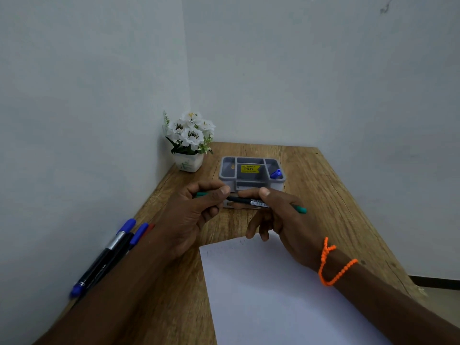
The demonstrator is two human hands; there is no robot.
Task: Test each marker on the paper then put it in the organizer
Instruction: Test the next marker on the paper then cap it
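Note:
A green-ended black marker [245, 201] lies level between both hands, above the table and just in front of the grey organizer [251, 183]. My left hand [196, 212] grips its green cap end. My right hand [281, 217] pinches the barrel near the barcode label, and the green tail sticks out to the right. A blue marker [275, 173] stands in the organizer's right compartment. The white paper [273, 295] lies near me, with faint marks at its top edge. Several more markers [112, 252], blue-capped and one red, lie along the left wall.
A small white pot of white flowers [189, 143] stands in the back left corner. The wooden table [323, 195] meets walls at the left and back; its right edge drops off. A yellow price sticker sits in the organizer's middle compartment.

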